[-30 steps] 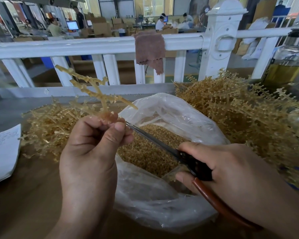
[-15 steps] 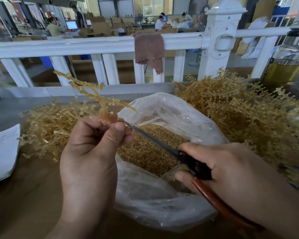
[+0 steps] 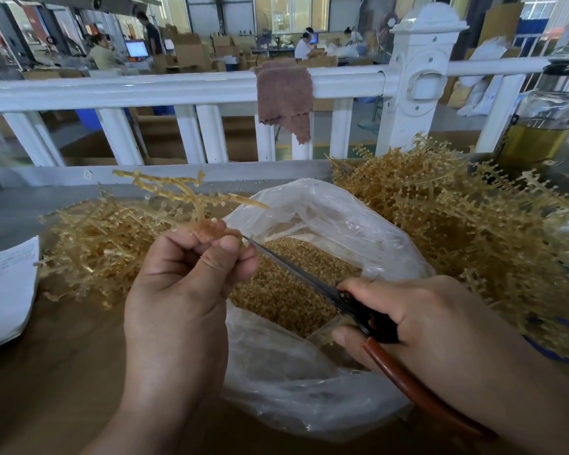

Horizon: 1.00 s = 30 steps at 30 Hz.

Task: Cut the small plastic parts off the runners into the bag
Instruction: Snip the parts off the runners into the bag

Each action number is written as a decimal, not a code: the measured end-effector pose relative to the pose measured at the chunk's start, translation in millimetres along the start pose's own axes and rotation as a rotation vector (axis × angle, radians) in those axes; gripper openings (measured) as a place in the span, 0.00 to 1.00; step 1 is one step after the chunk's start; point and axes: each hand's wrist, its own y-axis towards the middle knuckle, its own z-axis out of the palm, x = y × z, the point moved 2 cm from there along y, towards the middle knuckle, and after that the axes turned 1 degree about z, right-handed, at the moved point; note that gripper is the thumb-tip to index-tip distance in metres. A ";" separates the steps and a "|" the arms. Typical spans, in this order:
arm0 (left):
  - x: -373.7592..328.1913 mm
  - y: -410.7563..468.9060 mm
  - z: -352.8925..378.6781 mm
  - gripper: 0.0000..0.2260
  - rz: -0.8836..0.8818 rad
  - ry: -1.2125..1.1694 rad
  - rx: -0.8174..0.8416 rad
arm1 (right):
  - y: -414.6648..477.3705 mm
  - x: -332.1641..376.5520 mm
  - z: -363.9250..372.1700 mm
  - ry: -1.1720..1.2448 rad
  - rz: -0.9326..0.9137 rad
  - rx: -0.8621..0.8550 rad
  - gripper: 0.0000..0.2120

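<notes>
My left hand pinches the stem of a tan plastic runner and holds it up over the left rim of the clear plastic bag. My right hand grips scissors with reddish-brown handles. The blade tips reach the runner's base right beside my left thumb. Inside the bag lies a heap of small tan cut parts. I cannot tell whether the blades are apart or together.
A pile of tan runners lies left of the bag, a larger pile to its right. White paper sits at the left edge. A glass jar of yellow liquid stands back right. A white railing with a brown cloth runs behind.
The runner in my left hand has tilted down, its branches now lying more level. Both hands and the scissors have stayed nearly in place.
</notes>
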 end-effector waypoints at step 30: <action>0.0 0.5 -0.7 0.04 -0.080 0.055 0.099 | 1.3 -6.7 -9.5 -0.085 0.000 0.063 0.25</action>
